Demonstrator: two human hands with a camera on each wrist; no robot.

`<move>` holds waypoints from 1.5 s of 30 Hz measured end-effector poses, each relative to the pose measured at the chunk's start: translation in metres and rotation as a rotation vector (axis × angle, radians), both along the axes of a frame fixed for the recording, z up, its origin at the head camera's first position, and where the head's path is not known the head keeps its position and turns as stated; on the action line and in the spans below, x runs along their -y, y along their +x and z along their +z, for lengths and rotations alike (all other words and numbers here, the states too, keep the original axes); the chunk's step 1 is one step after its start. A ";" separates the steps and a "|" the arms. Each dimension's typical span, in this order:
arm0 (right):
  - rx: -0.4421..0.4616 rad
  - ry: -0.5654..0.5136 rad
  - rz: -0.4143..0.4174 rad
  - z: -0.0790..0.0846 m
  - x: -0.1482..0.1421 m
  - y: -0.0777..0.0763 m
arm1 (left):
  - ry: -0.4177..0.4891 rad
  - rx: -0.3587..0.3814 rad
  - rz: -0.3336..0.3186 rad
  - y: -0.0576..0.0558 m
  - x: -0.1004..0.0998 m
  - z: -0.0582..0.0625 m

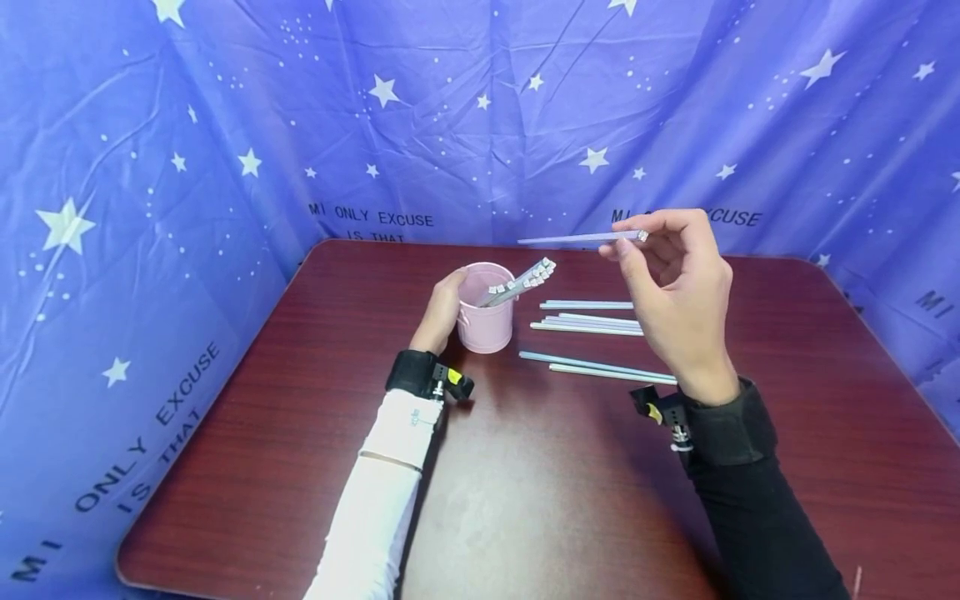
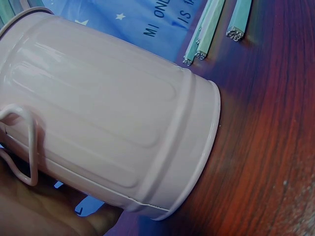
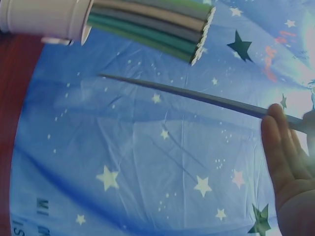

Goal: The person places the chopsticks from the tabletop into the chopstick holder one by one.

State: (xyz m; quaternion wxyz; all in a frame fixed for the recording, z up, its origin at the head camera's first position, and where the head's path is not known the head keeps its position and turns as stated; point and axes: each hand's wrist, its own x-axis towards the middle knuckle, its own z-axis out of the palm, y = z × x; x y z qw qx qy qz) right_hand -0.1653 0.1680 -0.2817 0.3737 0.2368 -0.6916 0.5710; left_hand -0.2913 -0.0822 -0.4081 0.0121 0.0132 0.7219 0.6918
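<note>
A small pink metal bucket (image 1: 486,332) with side handles stands on the table. Several chopsticks (image 1: 525,282) lean in it toward the right, their square ends sticking out above the rim. My left hand (image 1: 441,312) grips the bucket's left side, with the thumb near the rim; in the left wrist view the bucket wall (image 2: 98,98) hides part of that hand. Above the table at right, my right hand (image 1: 678,287) pinches one pale lilac chopstick (image 1: 570,239) near its thick end. Its thin tip points left, and it is apart from the bucket in the right wrist view.
More chopsticks (image 1: 588,322) lie in loose rows on the dark red table (image 1: 300,467), right of the bucket and partly behind my right hand. A blue star-printed cloth (image 1: 480,108) hangs at the back and sides. Each wrist wears a strap with a camera.
</note>
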 end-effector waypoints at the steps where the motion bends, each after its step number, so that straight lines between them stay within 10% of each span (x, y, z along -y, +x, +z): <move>1: -0.017 -0.038 0.034 0.000 0.002 0.001 | 0.002 0.000 -0.001 0.000 0.000 0.000; 6: -0.079 -0.089 0.146 0.001 0.014 0.005 | 0.005 -0.002 0.000 0.000 -0.001 0.001; 22: 0.017 0.137 0.045 -0.012 0.016 -0.005 | 0.004 0.005 0.013 -0.003 -0.001 -0.002; 31: 0.273 0.416 -0.149 -0.029 0.001 -0.025 | 0.006 0.012 0.014 -0.002 -0.001 -0.001; 45: 0.699 1.065 0.065 -0.075 -0.006 -0.051 | -0.003 0.019 0.012 -0.001 -0.001 0.000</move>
